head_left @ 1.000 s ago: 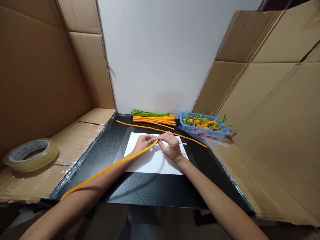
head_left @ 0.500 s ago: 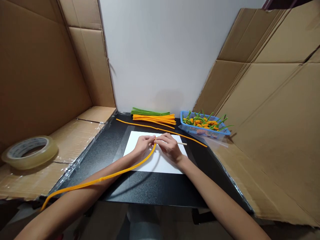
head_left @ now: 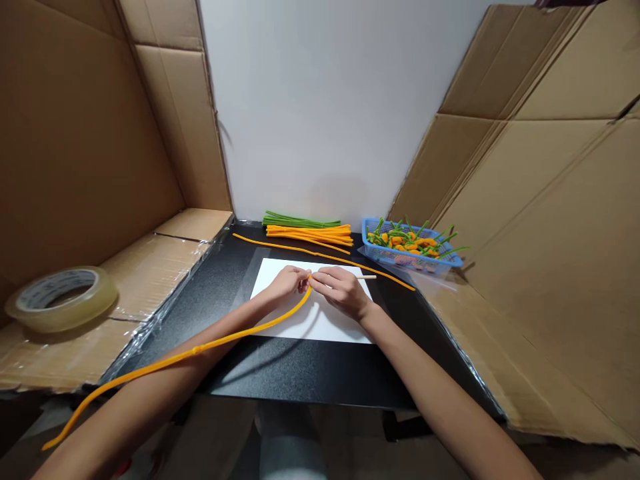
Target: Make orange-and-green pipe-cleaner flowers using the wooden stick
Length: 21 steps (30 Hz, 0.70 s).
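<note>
Over a sheet of white paper [head_left: 280, 327], my left hand [head_left: 289, 283] and my right hand [head_left: 343, 291] meet fingertip to fingertip. My left fingers pinch one end of a long orange pipe cleaner [head_left: 250, 331], which curves down across my left forearm to a loose end at lower left. A small joint shows partway along it. From behind my right hand pokes a thin pale stick [head_left: 369, 277], nearly level; the closed right fingers hold it, its other end hidden at the pinch. Another long orange pipe cleaner [head_left: 280, 247] lies behind the paper.
Bundles of green pipe cleaners [head_left: 300, 220] and orange pipe cleaners [head_left: 310, 233] lie at the back of the black table [head_left: 300, 373]. A blue basket [head_left: 367, 250] at back right holds several orange-and-green pieces. A tape roll [head_left: 95, 310] rests on cardboard at left. Cardboard walls [head_left: 550, 233] flank the table.
The pipe cleaner's loose end has swung farther left and down. The stick has turned from a slight slant to nearly level, and my right hand has rotated slightly. Both hands stay together.
</note>
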Each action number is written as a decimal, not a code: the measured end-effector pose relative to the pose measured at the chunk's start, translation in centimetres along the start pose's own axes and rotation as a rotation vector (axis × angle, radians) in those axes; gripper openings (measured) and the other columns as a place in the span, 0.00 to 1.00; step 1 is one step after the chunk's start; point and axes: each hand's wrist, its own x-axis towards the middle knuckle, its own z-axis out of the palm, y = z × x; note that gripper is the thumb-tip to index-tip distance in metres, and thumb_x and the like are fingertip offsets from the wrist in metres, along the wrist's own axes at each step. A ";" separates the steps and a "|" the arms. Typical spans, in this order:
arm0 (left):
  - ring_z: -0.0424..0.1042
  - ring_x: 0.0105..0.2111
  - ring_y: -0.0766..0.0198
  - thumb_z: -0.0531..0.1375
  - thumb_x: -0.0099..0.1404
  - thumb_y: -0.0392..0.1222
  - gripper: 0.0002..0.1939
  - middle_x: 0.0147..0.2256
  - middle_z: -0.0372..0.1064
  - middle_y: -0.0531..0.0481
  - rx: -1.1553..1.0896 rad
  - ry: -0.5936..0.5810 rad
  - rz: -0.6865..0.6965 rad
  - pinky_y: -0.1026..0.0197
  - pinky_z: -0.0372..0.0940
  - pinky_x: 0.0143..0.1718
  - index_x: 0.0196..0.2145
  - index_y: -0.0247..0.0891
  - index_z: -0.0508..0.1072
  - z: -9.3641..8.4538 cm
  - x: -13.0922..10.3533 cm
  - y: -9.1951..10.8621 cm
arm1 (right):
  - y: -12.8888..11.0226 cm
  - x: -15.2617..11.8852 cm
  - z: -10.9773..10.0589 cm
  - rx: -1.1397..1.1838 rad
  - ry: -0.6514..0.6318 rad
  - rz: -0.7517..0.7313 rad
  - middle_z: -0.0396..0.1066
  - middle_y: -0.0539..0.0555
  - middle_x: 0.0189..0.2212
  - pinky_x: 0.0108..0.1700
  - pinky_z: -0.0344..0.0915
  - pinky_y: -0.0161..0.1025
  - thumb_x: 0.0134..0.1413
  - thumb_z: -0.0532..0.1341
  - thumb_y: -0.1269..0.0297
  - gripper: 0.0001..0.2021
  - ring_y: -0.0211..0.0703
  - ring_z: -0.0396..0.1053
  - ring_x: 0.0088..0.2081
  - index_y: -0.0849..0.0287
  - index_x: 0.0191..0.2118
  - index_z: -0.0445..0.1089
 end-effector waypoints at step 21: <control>0.44 0.17 0.74 0.58 0.48 0.41 0.09 0.16 0.51 0.57 -0.166 -0.137 -0.371 0.66 0.36 0.20 0.19 0.37 0.60 -0.7 -0.6 2.1 | -0.3 -0.3 -0.1 0.117 0.027 0.061 0.80 0.57 0.41 0.42 0.74 0.44 0.63 0.58 0.74 0.10 0.46 0.77 0.42 0.57 0.44 0.76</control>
